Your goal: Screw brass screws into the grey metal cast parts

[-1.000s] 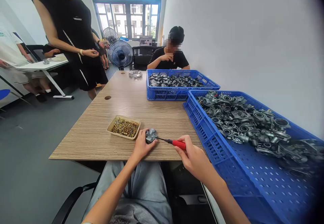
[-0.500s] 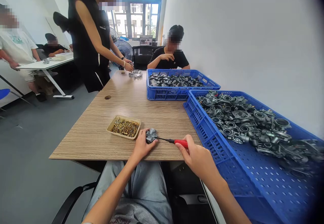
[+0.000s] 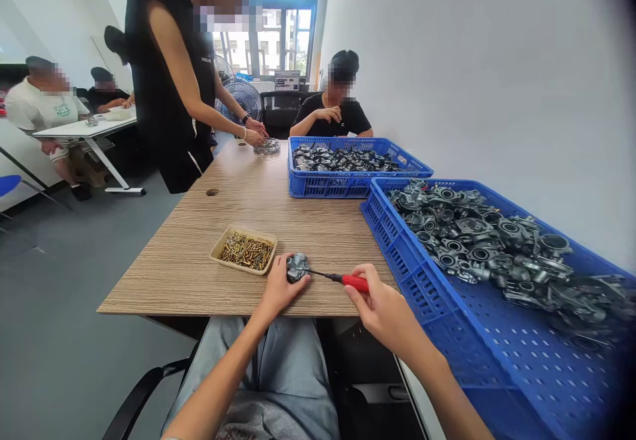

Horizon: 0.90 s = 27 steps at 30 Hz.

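On the wooden table near its front edge, my left hand (image 3: pixel 283 284) grips a small grey metal casting (image 3: pixel 298 266), fingers and thumb around its left and near sides. My right hand (image 3: pixel 385 297) is closed around the red handle of a screwdriver (image 3: pixel 354 283). The screwdriver's dark shaft points left and its tip meets the right side of the casting; the exact contact point is too small to make out. Just left of my left hand stands a beige tray (image 3: pixel 214 256) holding many small brass-coloured pieces.
A large blue crate (image 3: pixel 422 294) of metal castings stands at the right, with a second blue crate (image 3: pixel 332 187) behind it. One person (image 3: pixel 169 62) stands at the table's far left, hands on metal parts (image 3: pixel 267 146). Another person (image 3: pixel 342 105) sits at the far end.
My hands, the casting and the screwdriver stay in nearly the same place. The standing person leans further over the metal parts. A person in white at the far left has sat lower.
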{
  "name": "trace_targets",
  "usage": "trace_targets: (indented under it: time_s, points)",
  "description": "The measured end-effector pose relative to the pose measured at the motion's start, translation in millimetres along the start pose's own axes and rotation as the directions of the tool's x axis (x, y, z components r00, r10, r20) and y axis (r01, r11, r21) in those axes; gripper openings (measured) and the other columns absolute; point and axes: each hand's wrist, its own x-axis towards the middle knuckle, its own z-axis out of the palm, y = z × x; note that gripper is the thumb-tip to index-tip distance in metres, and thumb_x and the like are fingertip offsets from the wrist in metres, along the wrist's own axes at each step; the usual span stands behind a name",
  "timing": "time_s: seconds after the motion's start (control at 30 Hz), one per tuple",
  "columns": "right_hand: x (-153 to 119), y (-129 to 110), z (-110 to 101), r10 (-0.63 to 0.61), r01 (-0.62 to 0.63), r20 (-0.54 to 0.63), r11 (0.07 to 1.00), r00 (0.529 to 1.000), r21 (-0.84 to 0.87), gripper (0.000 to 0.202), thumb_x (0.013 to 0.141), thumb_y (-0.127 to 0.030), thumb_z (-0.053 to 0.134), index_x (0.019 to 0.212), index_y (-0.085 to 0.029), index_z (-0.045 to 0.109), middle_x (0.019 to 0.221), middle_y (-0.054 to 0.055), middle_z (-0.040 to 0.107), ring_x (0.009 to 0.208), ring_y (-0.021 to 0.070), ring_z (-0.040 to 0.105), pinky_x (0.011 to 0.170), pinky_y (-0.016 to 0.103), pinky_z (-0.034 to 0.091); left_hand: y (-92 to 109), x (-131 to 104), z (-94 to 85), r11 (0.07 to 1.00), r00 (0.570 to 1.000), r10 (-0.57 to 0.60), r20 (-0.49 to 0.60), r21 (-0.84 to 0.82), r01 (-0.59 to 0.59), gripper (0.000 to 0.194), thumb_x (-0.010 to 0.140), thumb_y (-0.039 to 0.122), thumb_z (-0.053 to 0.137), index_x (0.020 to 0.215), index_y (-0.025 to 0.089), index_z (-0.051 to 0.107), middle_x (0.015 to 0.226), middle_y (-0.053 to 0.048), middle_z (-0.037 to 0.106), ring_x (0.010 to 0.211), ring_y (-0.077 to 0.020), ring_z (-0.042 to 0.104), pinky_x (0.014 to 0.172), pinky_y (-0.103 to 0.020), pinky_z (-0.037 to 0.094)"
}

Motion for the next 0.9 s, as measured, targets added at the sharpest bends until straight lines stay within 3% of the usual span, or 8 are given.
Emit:
trace_targets:
  time_s: [0.1, 0.27, 0.43, 0.53, 0.73, 0.9]
  points:
    - [-2, -3, -1, -0.049, 0.048, 0.001, 0.994, 0.999, 0.094, 0.015, 0.102, -0.036, 0.042, 0.113, -0.025, 0.044, 0.093, 0.006, 0.074, 0.079, 0.0254, 0.073, 0.066, 0.03, 0.045, -1, 0, 0.6, 1.0, 1.0, 0.007, -0.005, 0.001, -0.007, 0.056, 0.084, 0.039, 0.074, 0.131, 0.022, 0.05, 0.123, -0.009, 0.059, 0.118, -0.026, 0.059, 0.105, -0.043, 0.048]
    - [-1, -3, 3, 0.09, -0.094, -0.047, 0.991, 0.995, -0.094, 0.021, 0.102, -0.045, 0.043, 0.1, -0.024, 0.046, 0.069, 0.004, 0.069, 0.066, 0.0297, 0.07, 0.057, 0.03, 0.036, -2, 0, 1.2, 1.0, 1.0, 0.003, -0.002, 0.005, -0.003, 0.056, 0.084, 0.038, 0.074, 0.132, 0.022, 0.05, 0.123, -0.009, 0.058, 0.118, -0.0257, 0.058, 0.105, -0.042, 0.047]
    - [-2, -4, 0, -0.038, 0.035, 0.018, 0.992, 0.999, 0.125, 0.014, 0.101, -0.035, 0.044, 0.11, -0.025, 0.045, 0.088, 0.004, 0.072, 0.071, 0.0239, 0.07, 0.064, 0.03, 0.043, -1, 0, 1.1, 1.0, 1.0, 0.004, -0.008, 0.005, -0.004, 0.057, 0.083, 0.037, 0.075, 0.132, 0.022, 0.05, 0.123, -0.009, 0.058, 0.117, -0.0259, 0.059, 0.104, -0.043, 0.048]
    - [-3, -6, -1, -0.077, 0.071, 0.033, 0.986, 0.997, 0.148, 0.012, 0.1, -0.032, 0.043, 0.111, -0.026, 0.044, 0.091, 0.004, 0.072, 0.075, 0.024, 0.07, 0.067, 0.031, 0.044, -1, 0, 1.6, 1.0, 1.0, 0.001, -0.011, 0.004, -0.001, 0.056, 0.083, 0.038, 0.075, 0.132, 0.022, 0.05, 0.122, -0.009, 0.059, 0.116, -0.0258, 0.059, 0.104, -0.043, 0.048]
    - [1, -1, 4, 0.1, -0.104, -0.056, 0.992, 0.993, -0.069, 0.022, 0.101, -0.047, 0.044, 0.098, -0.025, 0.048, 0.066, 0.001, 0.067, 0.061, 0.027, 0.068, 0.056, 0.028, 0.035, -2, 0, 1.8, 1.0, 1.0, 0.013, -0.018, 0.009, -0.013, 0.056, 0.083, 0.037, 0.075, 0.131, 0.021, 0.05, 0.123, -0.01, 0.059, 0.118, -0.0262, 0.059, 0.105, -0.043, 0.048]
    - [8, 17, 5, 0.148, -0.145, -0.128, 0.989, 0.981, 0.037, 0.032, 0.1, -0.055, 0.044, 0.089, -0.026, 0.051, 0.058, -0.003, 0.058, 0.053, 0.0209, 0.058, 0.054, 0.027, 0.033, 2, -1, -0.8, 0.999, 0.999, 0.022, 0.024, -0.024, -0.022, 0.059, 0.082, 0.037, 0.075, 0.133, 0.021, 0.049, 0.127, -0.011, 0.061, 0.119, -0.0273, 0.06, 0.104, -0.045, 0.049]
